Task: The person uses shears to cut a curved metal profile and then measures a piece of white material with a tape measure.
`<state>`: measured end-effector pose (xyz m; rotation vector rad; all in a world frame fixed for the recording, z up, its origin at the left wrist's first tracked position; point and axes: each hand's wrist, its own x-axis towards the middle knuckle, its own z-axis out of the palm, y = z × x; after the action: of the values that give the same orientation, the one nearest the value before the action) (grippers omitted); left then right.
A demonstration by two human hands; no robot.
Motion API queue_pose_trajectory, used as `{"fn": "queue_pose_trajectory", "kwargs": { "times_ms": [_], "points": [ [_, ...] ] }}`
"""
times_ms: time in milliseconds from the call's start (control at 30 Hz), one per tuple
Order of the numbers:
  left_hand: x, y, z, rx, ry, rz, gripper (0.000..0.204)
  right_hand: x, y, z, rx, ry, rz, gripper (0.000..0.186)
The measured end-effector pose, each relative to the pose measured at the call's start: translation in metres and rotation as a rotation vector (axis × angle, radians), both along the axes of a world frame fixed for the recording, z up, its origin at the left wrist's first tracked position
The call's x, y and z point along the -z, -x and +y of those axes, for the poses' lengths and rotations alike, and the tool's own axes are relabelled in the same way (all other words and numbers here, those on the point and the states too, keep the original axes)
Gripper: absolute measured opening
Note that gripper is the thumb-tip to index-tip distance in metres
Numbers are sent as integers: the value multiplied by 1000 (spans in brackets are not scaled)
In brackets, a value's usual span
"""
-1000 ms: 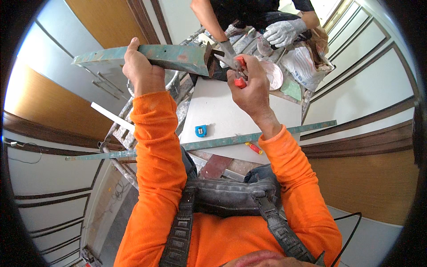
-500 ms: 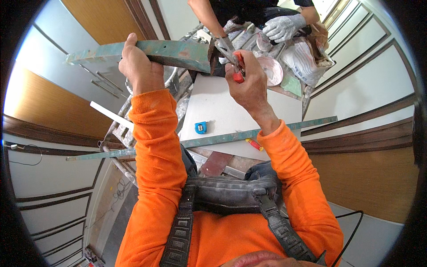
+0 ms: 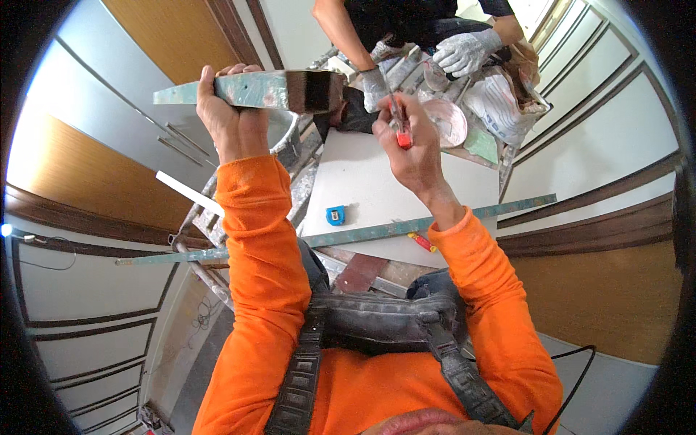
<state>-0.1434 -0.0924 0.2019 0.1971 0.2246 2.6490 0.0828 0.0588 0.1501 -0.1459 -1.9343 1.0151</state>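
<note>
My left hand (image 3: 233, 119) is wrapped round a green metal channel (image 3: 264, 89), raised at the upper left with its open dark end turned to the right. In my right hand (image 3: 419, 156) is a pair of red-handled snips (image 3: 403, 138), seen nearly edge-on; the blades point away from me, to the right of the channel's end and apart from it. Below lies a white board (image 3: 351, 170) bearing a blue tape measure (image 3: 336, 215), a long green metal strip (image 3: 391, 230) across it and a red and yellow screwdriver (image 3: 422, 242).
Opposite me is a person whose gloved hand (image 3: 467, 53) rests near a white sack (image 3: 500, 104); the other glove (image 3: 373, 88) is close to my snips. A white bowl (image 3: 458, 125) and a bucket (image 3: 291, 145) stand on the stained scaffold. Panelled walls flank both sides.
The channel has turned and shifted right, so its open end now shows. My snips have drawn away from that end, slightly right and toward me, and turned edge-on.
</note>
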Motion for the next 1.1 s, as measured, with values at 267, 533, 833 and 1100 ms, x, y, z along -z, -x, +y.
{"fn": "queue_pose_trajectory", "kwargs": {
  "times_ms": [267,533,833,1100],
  "points": [
    [10,21,-6,3,38,67,25,-8,-10,-21,-237,308,-167,22],
    [-8,1,-10,-235,32,151,24,-14,-17,-21,-288,407,-267,19],
    [-14,9,-30,-476,333,405,38,-162,-49,-113,-692,-83,-534,28],
    [-17,5,-34,-311,304,442,27,-178,-76,-108,-921,-224,-483,22]
  ]
}}
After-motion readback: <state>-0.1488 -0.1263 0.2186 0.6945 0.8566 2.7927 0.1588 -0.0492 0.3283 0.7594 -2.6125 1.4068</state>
